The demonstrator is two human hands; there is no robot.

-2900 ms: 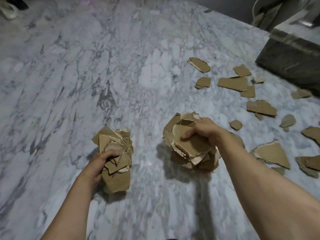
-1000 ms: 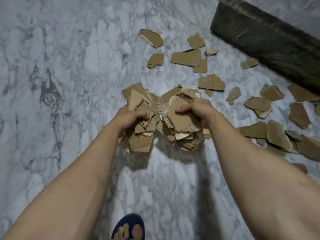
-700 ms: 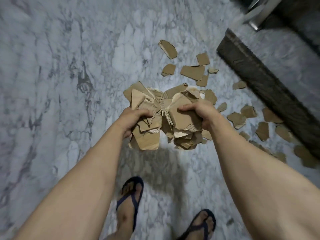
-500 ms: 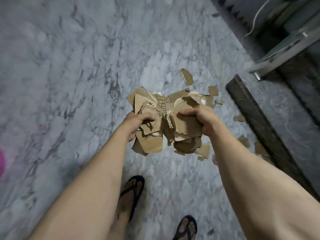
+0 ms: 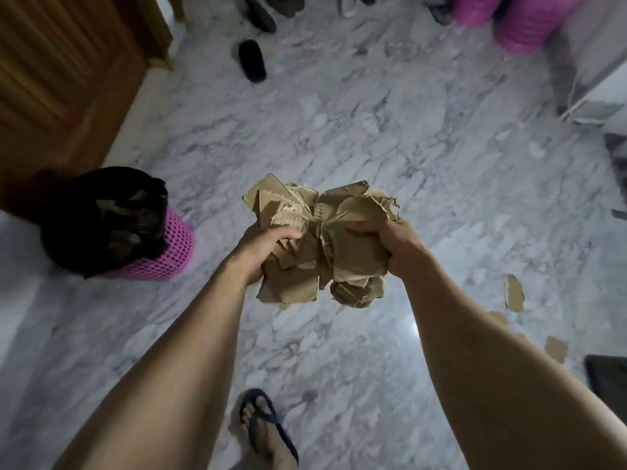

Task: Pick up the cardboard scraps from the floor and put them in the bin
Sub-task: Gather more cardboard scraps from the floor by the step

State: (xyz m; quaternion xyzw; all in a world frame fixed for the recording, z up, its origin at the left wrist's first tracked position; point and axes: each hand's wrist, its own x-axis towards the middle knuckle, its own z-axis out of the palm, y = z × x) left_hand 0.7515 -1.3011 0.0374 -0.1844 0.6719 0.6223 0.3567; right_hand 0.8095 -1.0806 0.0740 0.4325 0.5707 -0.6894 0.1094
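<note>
Two bundles of torn brown cardboard scraps are pressed together in mid-air over the marble floor. My left hand (image 5: 263, 251) grips the left bundle (image 5: 285, 232). My right hand (image 5: 395, 247) grips the right bundle (image 5: 356, 252). A pink mesh bin (image 5: 169, 247) lined with a black bag stands on the floor to the left of my hands, some cardboard visible inside. A few loose scraps (image 5: 514, 293) lie on the floor at the right.
A wooden door (image 5: 61, 79) fills the upper left. Dark shoes (image 5: 251, 61) lie at the far end, with pink baskets (image 5: 529, 22) at the top right. A pale cabinet edge (image 5: 593, 96) is at the right. My sandalled foot (image 5: 263, 425) stands below.
I have stood up and turned left, carrying both bundles together. The scatter of scraps has slid off to the right, and the pink bin and door have come into view.
</note>
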